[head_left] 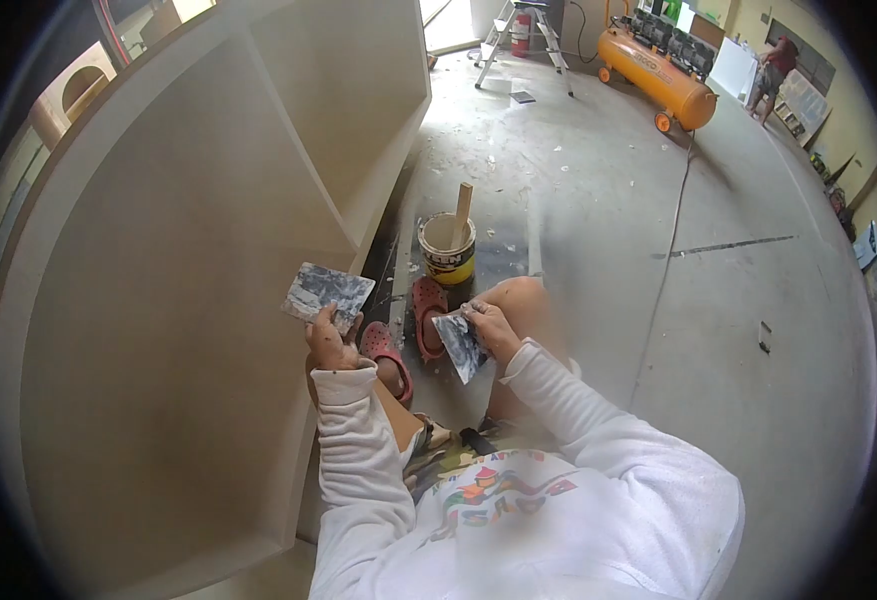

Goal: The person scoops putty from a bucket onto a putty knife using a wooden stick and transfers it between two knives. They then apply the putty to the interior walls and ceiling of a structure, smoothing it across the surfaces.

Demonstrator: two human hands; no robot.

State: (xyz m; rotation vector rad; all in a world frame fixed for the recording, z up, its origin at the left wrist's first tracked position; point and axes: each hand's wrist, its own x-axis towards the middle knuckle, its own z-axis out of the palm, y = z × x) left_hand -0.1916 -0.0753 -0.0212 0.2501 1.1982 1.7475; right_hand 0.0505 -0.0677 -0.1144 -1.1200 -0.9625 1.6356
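Note:
My left hand (333,341) grips a flat, roughly rectangular plate (326,292) smeared grey and white, close to the large beige panel (168,300). In my right hand (493,328), beside my right knee, is a second smeared flat plate (461,347), tilted downward. The two plates are apart. Beyond my feet stands an open bucket (447,262) with a yellow and black label, and a wooden stick (462,214) leans upright in it. The bucket's contents are mostly hidden.
Red clogs (386,357) are on my feet. A stepladder (524,38), a fire extinguisher (520,35) and an orange compressor (655,77) stand at the back. Its cable (680,200) crosses the grey floor. Another person (773,80) stands at the far right.

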